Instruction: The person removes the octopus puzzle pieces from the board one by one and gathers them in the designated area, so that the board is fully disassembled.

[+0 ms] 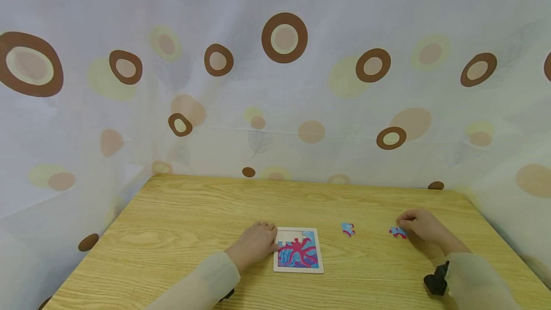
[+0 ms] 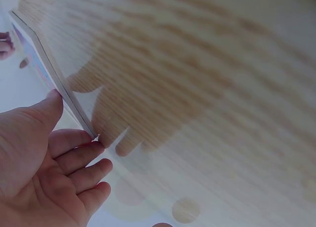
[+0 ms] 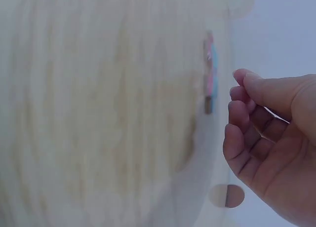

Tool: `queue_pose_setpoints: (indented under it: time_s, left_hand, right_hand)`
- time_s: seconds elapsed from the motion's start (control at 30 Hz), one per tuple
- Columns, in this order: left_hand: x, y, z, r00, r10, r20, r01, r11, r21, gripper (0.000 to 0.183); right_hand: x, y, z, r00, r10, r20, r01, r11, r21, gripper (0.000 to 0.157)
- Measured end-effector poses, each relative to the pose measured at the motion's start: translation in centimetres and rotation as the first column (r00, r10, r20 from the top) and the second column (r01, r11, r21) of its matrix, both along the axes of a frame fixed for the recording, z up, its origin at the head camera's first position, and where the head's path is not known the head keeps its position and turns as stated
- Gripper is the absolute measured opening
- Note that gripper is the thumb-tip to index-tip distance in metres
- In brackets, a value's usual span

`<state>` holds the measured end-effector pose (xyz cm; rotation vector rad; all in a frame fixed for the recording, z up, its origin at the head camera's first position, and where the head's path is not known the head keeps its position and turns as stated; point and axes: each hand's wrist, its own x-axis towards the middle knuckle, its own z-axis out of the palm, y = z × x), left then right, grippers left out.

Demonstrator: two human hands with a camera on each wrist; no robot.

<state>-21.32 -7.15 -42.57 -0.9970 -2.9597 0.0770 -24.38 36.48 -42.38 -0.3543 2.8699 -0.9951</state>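
A square jigsaw puzzle (image 1: pixel 298 255) in a white frame lies on the table, showing a pink octopus on blue; its upper part has an unfilled pale area. My left hand (image 1: pixel 256 244) rests at the frame's left side, thumb and fingertips touching its edge (image 2: pixel 54 69). To the right, my right hand (image 1: pixel 424 225) is just above and beside a blue and pink puzzle piece (image 1: pixel 398 232). In the right wrist view, this piece (image 3: pixel 211 69) lies apart from the loosely bent fingers, which hold nothing. Another loose puzzle piece (image 1: pixel 348 229) lies between the frame and my right hand.
The wooden table (image 1: pixel 206 204) reaches back to a pale curtain (image 1: pixel 241 94) with brown ring and dot patterns, which also hangs along both sides. A black strap device (image 1: pixel 437 279) is on the right wrist.
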Motion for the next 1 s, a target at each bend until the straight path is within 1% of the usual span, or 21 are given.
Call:
queue_pose_setpoints:
  time_s: [0.1, 0.23, 0.33, 0.47, 0.6, 0.67, 0.83, 1.0]
  left_hand:
    - [0.0, 0.0, 0.0, 1.0, 0.004, 0.005, -0.004, 1.0, -0.004, 0.044]
    - [0.0, 0.0, 0.0, 1.0, 0.007, 0.01, -0.007, 1.0, -0.009, 0.044]
    - [0.0, 0.0, 0.1, 1.0, 0.006, 0.009, -0.006, 1.0, -0.004, 0.043]
    - [-0.1, 0.0, 0.2, 1.0, 0.001, 0.005, -0.001, 1.0, -0.001, 0.042]
    - [-0.1, 0.0, 0.3, 1.0, -0.001, 0.009, 0.001, 1.0, -0.001, 0.042]
    - [-0.2, 0.0, 0.4, 1.0, -0.001, 0.01, 0.001, 1.0, 0.0, 0.042]
    - [-0.1, 0.0, 0.4, 1.0, 0.001, 0.014, -0.001, 1.0, 0.004, 0.042]
    - [-0.1, 0.0, 0.5, 1.0, 0.006, 0.018, -0.006, 1.0, 0.001, 0.041]
  right_hand:
    - [-0.2, -0.7, 0.5, 1.0, 0.007, 0.001, -0.007, 1.0, -0.016, 0.022]
    - [-0.4, -2.1, 1.3, 0.999, 0.021, -0.024, -0.021, 1.0, 0.008, 0.025]
    - [-0.7, -3.3, 1.6, 0.999, 0.035, -0.022, -0.035, 0.999, -0.014, 0.025]
    - [-1.1, -5.2, 1.9, 0.997, 0.076, -0.027, -0.078, 0.996, -0.05, 0.023]
    - [-1.2, -7.6, 2.3, 0.991, 0.127, -0.051, -0.13, 0.99, -0.057, 0.021]
    - [-1.1, -8.9, 2.5, 0.984, 0.166, -0.065, -0.17, 0.984, -0.061, 0.021]
    - [-1.0, -11.9, 2.3, 0.963, 0.257, -0.086, -0.262, 0.963, -0.058, 0.018]
    - [-0.9, -14.7, 1.4, 0.949, 0.309, -0.058, -0.313, 0.947, -0.068, 0.013]
